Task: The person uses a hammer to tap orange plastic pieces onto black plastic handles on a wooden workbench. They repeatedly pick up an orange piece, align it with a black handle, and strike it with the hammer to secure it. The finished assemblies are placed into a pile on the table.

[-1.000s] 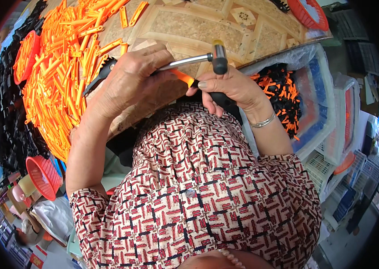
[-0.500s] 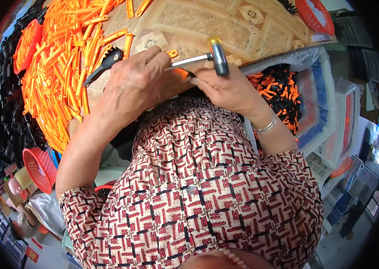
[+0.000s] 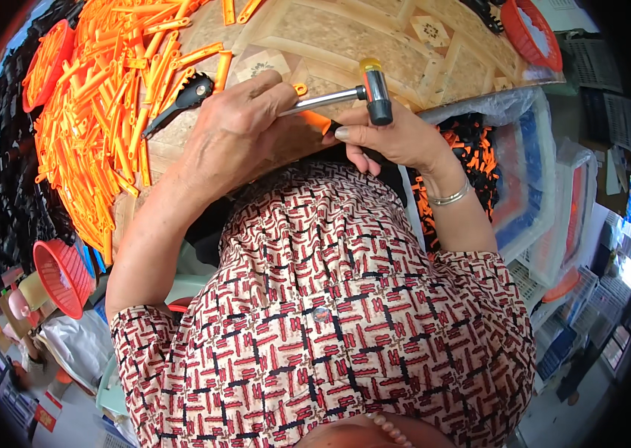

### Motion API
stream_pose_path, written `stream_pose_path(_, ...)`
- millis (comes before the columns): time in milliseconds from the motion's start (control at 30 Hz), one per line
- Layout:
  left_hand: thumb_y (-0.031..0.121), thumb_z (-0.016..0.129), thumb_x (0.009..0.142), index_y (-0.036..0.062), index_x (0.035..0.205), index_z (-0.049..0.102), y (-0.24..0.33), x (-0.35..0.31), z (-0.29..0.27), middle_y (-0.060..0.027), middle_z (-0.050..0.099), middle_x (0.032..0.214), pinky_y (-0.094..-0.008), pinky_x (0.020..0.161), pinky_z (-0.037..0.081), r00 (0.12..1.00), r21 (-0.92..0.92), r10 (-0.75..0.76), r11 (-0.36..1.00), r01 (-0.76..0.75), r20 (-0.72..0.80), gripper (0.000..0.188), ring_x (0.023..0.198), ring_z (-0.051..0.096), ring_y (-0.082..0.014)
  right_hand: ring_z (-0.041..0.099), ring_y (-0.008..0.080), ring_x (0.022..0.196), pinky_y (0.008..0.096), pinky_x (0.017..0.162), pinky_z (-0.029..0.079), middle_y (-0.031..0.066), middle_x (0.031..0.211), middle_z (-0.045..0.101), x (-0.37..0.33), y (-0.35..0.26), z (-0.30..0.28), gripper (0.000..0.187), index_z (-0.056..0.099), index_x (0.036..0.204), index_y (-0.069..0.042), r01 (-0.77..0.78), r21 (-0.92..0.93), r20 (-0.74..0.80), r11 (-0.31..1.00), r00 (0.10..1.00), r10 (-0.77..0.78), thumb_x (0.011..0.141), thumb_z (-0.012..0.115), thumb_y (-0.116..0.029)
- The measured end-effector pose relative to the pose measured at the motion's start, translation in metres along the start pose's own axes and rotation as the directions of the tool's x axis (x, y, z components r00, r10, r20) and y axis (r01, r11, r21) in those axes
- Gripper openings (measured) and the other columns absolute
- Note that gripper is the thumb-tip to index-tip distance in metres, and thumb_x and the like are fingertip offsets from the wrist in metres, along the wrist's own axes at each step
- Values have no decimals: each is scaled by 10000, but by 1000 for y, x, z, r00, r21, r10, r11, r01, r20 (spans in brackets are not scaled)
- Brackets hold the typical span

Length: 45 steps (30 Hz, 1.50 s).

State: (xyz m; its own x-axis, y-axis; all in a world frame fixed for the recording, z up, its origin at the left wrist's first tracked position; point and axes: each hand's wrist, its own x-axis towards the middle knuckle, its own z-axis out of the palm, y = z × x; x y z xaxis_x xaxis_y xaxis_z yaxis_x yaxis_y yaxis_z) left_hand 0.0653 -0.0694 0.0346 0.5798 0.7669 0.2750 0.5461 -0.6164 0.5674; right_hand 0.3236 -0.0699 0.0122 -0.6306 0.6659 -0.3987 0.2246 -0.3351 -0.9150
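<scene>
Left hand closed around the metal handle of a small hammer, fingers wrapped tight; the hammer's black-and-yellow head sits raised just above the right hand. Right hand fingers pinched on a small orange plastic piece at the near edge of the bench, thumb on top; most of the piece is hidden. Black plastic part lies on the bench just beyond the left hand. Big heap of orange sticks covers the bench's left side. Red basket below the left edge.
</scene>
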Motion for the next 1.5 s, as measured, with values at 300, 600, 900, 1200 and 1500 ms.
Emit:
stream_pose_path(300,137,756,863,2,1025,710,-24,-5,-5,-120,625,938,-388,706,513,903,-142,-388,919,367,-185,216,789,642,-250,663,318,694,416,637,492,125,734,663,-24,-5,6,218,706,964,-39,-20,-807,-359,590,810,-463,913,666,-247)
stream_pose_path(600,191,747,854,45,973,692,-21,-2,13,-137,630,966,-459,729,516,945,168,-309,931,324,-108,196,884,657,-381,643,366,676,442,614,479,150,679,624,-28,8,31,287,664,809,-44,-163,-732,-465,662,829,-310,825,768,-312)
stream_pose_path(900,168,757,880,45,1263,562,-2,5,16,-24,694,937,-201,477,355,756,-689,-605,437,578,249,447,592,526,-44,498,34,536,249,488,375,-8,594,609,-12,33,27,214,708,846,4,-110,-487,-461,867,875,-148,869,797,-190)
stream_pose_path(1200,153,739,929,20,1151,592,6,13,35,-63,692,867,-195,476,453,773,-886,-567,153,437,284,298,600,606,-78,645,213,529,351,524,473,111,589,640,-14,32,32,320,659,750,-7,-63,-372,-483,926,865,-135,860,767,-287)
stream_pose_path(1500,62,703,947,-8,1048,602,0,27,64,-92,718,815,-209,578,579,777,-863,-586,247,441,229,159,620,674,-110,653,206,537,353,529,481,84,604,655,-11,40,33,322,661,736,-31,-58,-359,-489,932,862,-135,859,763,-311)
